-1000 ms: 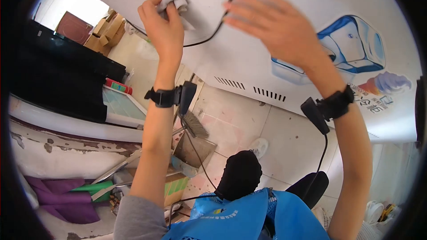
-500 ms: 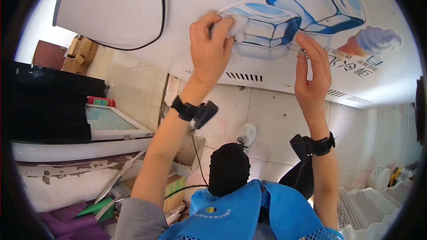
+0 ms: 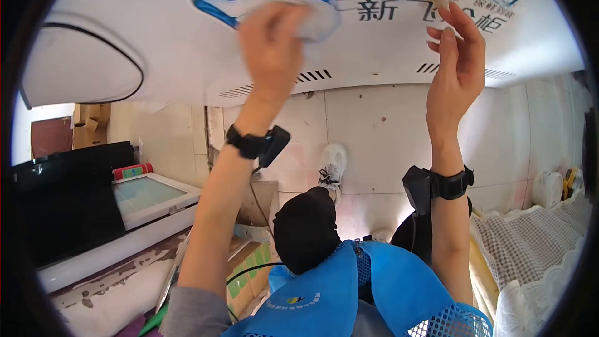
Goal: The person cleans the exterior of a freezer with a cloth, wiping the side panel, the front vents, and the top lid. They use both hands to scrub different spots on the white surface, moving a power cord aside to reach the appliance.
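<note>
A white freezer cabinet (image 3: 181, 56), printed with blue ice cubes and dark lettering, spans the top of the view. My left hand (image 3: 273, 40), blurred by motion, is closed on a white cloth (image 3: 320, 22) against the panel, below the printed cubes. Over the lettering on the right is my right hand (image 3: 458, 56), fingers slightly curled and apart, with nothing seen in it. Whether its fingertips touch the panel I cannot tell.
A black cable (image 3: 134, 65) loops over the cabinet's left part. At the left lie a red cylinder (image 3: 132, 171) and a white-framed glass panel (image 3: 153, 196). A checkered cloth (image 3: 530, 243) is at the lower right.
The view has shifted right along the cabinet. My left hand has moved with the cloth from the printed cube to below the print. My right hand is now over the lettering.
</note>
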Action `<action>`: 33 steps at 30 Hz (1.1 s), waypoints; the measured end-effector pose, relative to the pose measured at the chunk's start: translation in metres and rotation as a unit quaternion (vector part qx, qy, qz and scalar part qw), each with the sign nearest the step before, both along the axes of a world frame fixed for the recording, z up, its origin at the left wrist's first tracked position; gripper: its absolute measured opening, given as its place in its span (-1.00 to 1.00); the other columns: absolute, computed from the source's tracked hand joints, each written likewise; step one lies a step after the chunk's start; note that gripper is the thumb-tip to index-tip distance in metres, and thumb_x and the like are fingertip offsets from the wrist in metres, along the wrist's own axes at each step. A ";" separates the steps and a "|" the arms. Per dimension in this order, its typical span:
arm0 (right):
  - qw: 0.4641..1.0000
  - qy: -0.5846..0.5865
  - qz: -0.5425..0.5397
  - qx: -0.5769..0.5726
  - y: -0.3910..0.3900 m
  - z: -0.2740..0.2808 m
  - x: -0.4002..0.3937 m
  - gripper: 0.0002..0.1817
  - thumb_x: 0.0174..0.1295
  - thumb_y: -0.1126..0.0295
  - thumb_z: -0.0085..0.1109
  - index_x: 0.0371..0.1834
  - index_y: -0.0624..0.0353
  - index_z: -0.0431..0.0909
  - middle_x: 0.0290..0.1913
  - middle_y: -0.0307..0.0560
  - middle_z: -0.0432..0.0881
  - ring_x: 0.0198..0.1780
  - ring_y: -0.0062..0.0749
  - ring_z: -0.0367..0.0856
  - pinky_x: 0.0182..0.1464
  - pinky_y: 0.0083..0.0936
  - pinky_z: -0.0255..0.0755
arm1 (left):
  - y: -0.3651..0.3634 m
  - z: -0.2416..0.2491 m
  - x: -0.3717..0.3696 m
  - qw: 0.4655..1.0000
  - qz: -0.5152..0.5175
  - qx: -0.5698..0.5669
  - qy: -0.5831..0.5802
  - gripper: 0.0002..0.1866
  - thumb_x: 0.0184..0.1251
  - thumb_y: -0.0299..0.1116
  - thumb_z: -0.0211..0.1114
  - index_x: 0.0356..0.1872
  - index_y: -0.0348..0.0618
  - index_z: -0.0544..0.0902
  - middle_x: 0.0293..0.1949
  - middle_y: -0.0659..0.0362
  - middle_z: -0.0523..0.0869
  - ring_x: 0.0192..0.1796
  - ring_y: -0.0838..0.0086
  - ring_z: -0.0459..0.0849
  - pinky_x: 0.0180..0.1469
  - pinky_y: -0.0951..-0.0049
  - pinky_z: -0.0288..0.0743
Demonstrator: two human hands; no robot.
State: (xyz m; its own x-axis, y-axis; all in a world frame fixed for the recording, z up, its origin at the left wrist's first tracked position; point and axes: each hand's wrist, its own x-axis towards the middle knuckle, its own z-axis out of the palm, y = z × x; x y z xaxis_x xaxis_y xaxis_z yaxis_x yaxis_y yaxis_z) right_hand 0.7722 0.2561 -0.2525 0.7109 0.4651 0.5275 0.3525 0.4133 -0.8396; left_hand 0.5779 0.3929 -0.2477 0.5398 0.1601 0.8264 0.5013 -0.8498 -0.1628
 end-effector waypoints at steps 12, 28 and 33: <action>0.988 0.138 -0.044 -0.053 -0.032 -0.063 0.027 -0.71 0.34 0.53 -0.09 0.07 0.17 0.51 -0.07 -0.16 0.64 -0.22 -0.58 0.62 -0.19 -0.63 0.47 | 0.007 -0.129 -0.032 0.957 -0.077 -0.095 0.263 -0.58 -0.02 -0.46 0.21 -0.03 -0.03 0.62 -0.06 0.30 0.60 -0.08 0.41 0.57 -0.15 0.42 0.44; 0.873 0.428 -0.214 -0.099 -0.091 -0.219 0.002 -0.76 0.36 0.49 -0.08 0.02 0.18 0.52 -0.11 -0.18 0.62 -0.25 -0.60 0.54 -0.18 -0.62 0.44 | -0.054 -0.268 0.196 0.886 -0.245 -0.094 0.383 -0.75 0.00 -0.46 0.19 -0.21 -0.10 0.58 -0.15 0.24 0.55 -0.01 0.42 0.52 -0.08 0.43 0.45; 0.848 0.479 -0.198 -0.114 -0.107 -0.250 -0.031 -0.76 0.36 0.46 -0.06 0.03 0.15 0.52 -0.12 -0.21 0.62 -0.21 -0.62 0.53 -0.15 -0.62 0.42 | -0.019 -0.272 0.127 0.861 -0.288 -0.060 0.416 -0.78 0.00 -0.45 0.22 -0.25 -0.15 0.58 -0.19 0.20 0.55 -0.04 0.35 0.52 -0.04 0.39 0.43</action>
